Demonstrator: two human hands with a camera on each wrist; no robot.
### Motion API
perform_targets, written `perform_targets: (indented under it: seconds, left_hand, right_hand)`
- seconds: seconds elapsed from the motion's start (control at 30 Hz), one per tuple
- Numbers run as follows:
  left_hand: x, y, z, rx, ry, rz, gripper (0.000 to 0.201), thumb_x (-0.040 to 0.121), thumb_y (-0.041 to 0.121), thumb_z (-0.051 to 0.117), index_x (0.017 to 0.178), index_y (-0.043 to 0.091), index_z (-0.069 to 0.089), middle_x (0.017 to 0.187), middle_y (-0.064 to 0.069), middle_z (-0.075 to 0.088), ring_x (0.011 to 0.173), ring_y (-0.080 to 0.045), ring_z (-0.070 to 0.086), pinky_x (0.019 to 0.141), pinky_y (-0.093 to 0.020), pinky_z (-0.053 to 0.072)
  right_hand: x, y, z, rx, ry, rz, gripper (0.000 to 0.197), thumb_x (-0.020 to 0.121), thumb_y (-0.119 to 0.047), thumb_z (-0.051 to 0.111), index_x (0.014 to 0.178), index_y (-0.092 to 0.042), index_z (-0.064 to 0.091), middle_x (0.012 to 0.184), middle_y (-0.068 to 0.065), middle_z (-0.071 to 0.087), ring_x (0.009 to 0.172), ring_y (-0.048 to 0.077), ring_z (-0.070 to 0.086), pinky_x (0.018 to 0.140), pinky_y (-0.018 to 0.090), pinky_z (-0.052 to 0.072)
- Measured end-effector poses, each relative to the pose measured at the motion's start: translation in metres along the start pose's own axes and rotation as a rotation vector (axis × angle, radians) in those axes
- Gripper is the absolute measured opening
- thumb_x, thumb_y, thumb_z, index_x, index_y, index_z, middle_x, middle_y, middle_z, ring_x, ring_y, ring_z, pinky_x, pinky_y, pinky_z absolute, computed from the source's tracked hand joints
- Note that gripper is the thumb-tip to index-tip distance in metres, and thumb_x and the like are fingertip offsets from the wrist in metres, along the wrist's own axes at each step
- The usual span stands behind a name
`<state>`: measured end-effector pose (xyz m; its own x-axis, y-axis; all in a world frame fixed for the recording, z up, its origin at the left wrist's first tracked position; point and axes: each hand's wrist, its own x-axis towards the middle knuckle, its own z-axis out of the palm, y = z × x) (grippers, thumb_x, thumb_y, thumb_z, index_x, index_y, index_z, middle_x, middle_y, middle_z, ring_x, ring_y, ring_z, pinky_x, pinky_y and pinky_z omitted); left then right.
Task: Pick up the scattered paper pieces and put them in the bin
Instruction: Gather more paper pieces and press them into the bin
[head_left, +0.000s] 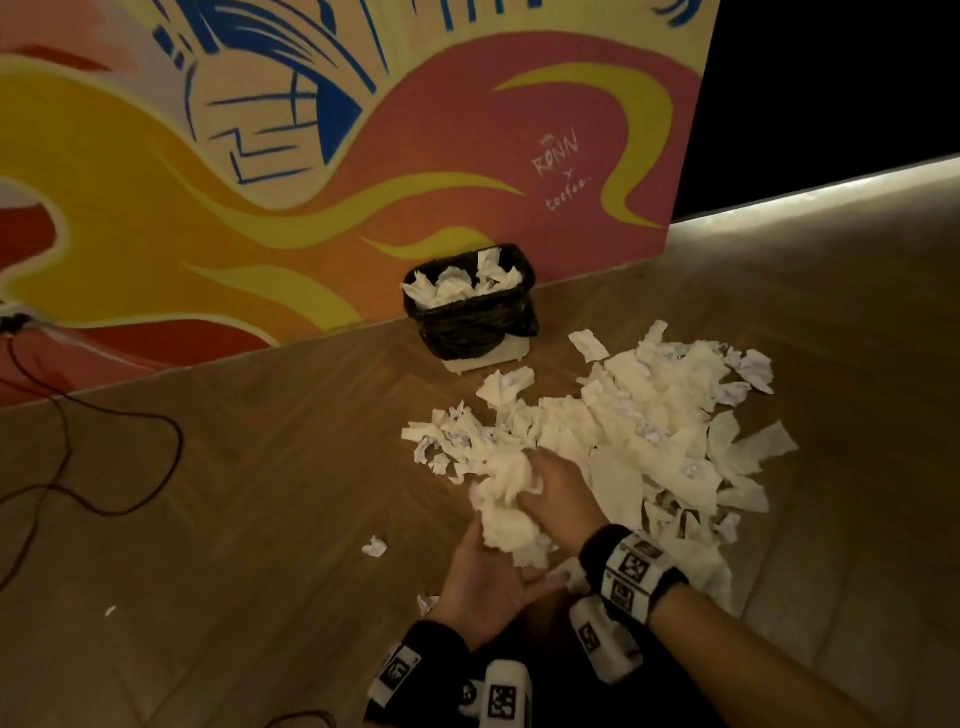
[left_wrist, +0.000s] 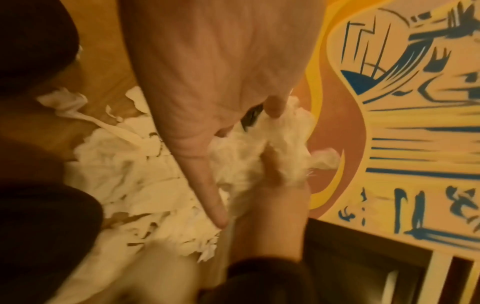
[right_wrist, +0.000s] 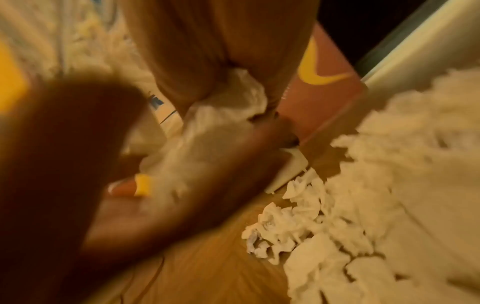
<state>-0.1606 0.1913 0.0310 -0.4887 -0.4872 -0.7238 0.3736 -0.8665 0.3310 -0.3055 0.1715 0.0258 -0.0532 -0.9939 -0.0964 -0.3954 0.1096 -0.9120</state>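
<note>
Two hands hold a wad of paper over the floor.

The left hand (head_left: 483, 582) is under the wad of paper (head_left: 506, 512), palm up w/ fingers bent round it. The right hand (head_left: 563, 493) is on top, fingers curled in & gripping it. More paper pieces (head_left: 649, 415) lie in a big heap on the wood floor (head_left: 260, 493), just right of the hands. The bin (head_left: 470, 306) w/ a black bag stands by the painted wall (head_left: 208, 208), near the heap, w/ paper in it already.
</note>
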Motion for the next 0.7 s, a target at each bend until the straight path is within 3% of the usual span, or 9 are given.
perform_targets:
  seconds: [0.07, 0.13, 0.2, 0.3, 0.4, 0.5, 0.57, 0.63, 0.7]
  left_hand:
    - [0.001, 0.008, 0.007, -0.037, 0.017, 0.078, 0.056, 0.092, 0.049, 0.048, 0.129, 0.009, 0.058, 0.125, -0.016, 0.06, 0.11, -0.032, 0.06, 0.086, -0.047, 0.053]
    - [0.003, 0.012, 0.016, 0.022, 0.044, 0.134, 0.04, 0.092, 0.037, 0.049, 0.112, 0.005, 0.065, 0.107, -0.015, 0.066, 0.096, -0.024, 0.065, 0.078, -0.037, 0.054]
    - [0.003, 0.013, 0.021, 0.096, 0.087, 0.156, 0.032, 0.096, 0.028, 0.048, 0.11, 0.005, 0.065, 0.103, -0.014, 0.069, 0.096, -0.02, 0.067, 0.079, -0.032, 0.05]
    - [0.005, 0.016, 0.015, 0.071, 0.13, 0.153, 0.034, 0.098, 0.025, 0.05, 0.121, 0.004, 0.061, 0.12, -0.02, 0.065, 0.113, -0.026, 0.061, 0.089, -0.036, 0.049]
    - [0.007, 0.023, 0.006, 0.024, 0.139, 0.207, 0.032, 0.097, 0.022, 0.049, 0.123, 0.005, 0.06, 0.123, -0.022, 0.063, 0.11, -0.027, 0.062, 0.09, -0.037, 0.048]
    - [0.011, 0.023, -0.007, 0.228, 0.17, 0.3, 0.029, 0.091, 0.029, 0.055, 0.114, 0.012, 0.059, 0.109, -0.007, 0.067, 0.099, -0.016, 0.063, 0.089, -0.036, 0.05]
    - [0.022, 0.029, -0.009, 0.193, 0.067, 0.216, 0.039, 0.076, 0.035, 0.063, 0.11, 0.015, 0.059, 0.102, 0.001, 0.066, 0.092, -0.003, 0.063, 0.083, -0.028, 0.051]
    - [0.031, 0.034, -0.014, 0.21, 0.054, 0.166, 0.028, 0.08, 0.021, 0.066, 0.106, 0.014, 0.057, 0.097, 0.003, 0.065, 0.087, 0.001, 0.064, 0.075, -0.018, 0.047]
    - [0.029, 0.038, -0.011, 0.25, 0.072, 0.233, 0.02, 0.092, -0.006, 0.052, 0.101, 0.012, 0.054, 0.09, 0.003, 0.062, 0.075, 0.002, 0.065, 0.064, -0.008, 0.046]
  right_hand:
    - [-0.009, 0.004, 0.005, -0.193, -0.117, -0.043, 0.039, 0.077, -0.009, 0.067, 0.116, -0.015, 0.062, 0.111, 0.002, 0.063, 0.102, 0.017, 0.058, 0.091, 0.032, 0.046]
    - [-0.016, 0.01, 0.01, -0.286, -0.174, -0.077, 0.04, 0.076, -0.009, 0.062, 0.116, -0.016, 0.061, 0.109, 0.004, 0.062, 0.102, 0.021, 0.057, 0.089, 0.036, 0.047]
    - [-0.019, 0.01, 0.013, -0.4, -0.185, -0.143, 0.034, 0.081, -0.015, 0.056, 0.115, -0.014, 0.06, 0.109, 0.005, 0.058, 0.101, 0.023, 0.054, 0.088, 0.037, 0.046]
    - [-0.023, 0.008, 0.016, -0.493, -0.223, -0.266, 0.042, 0.084, -0.035, 0.043, 0.118, -0.015, 0.058, 0.123, 0.006, 0.05, 0.111, 0.022, 0.045, 0.096, 0.033, 0.042]
    - [-0.025, 0.007, 0.016, -0.377, -0.236, -0.326, 0.045, 0.086, -0.039, 0.043, 0.119, -0.013, 0.06, 0.133, 0.006, 0.044, 0.119, 0.02, 0.043, 0.099, 0.032, 0.042]
    - [-0.024, 0.01, 0.018, -0.292, -0.172, -0.407, 0.033, 0.091, -0.032, 0.049, 0.112, -0.012, 0.064, 0.141, 0.004, 0.041, 0.126, 0.016, 0.042, 0.103, 0.028, 0.04]
    - [-0.022, 0.013, 0.02, -0.265, -0.141, -0.448, 0.032, 0.094, -0.03, 0.051, 0.119, -0.015, 0.062, 0.147, 0.001, 0.038, 0.133, 0.011, 0.038, 0.107, 0.022, 0.035]
    - [-0.018, 0.016, 0.022, -0.23, -0.129, -0.426, 0.039, 0.094, -0.032, 0.053, 0.131, -0.02, 0.056, 0.146, -0.005, 0.039, 0.133, 0.006, 0.036, 0.107, 0.018, 0.032]
    - [-0.008, 0.022, 0.024, -0.222, -0.125, -0.394, 0.046, 0.091, -0.032, 0.055, 0.137, -0.024, 0.051, 0.14, -0.008, 0.044, 0.128, 0.004, 0.04, 0.106, 0.017, 0.034]
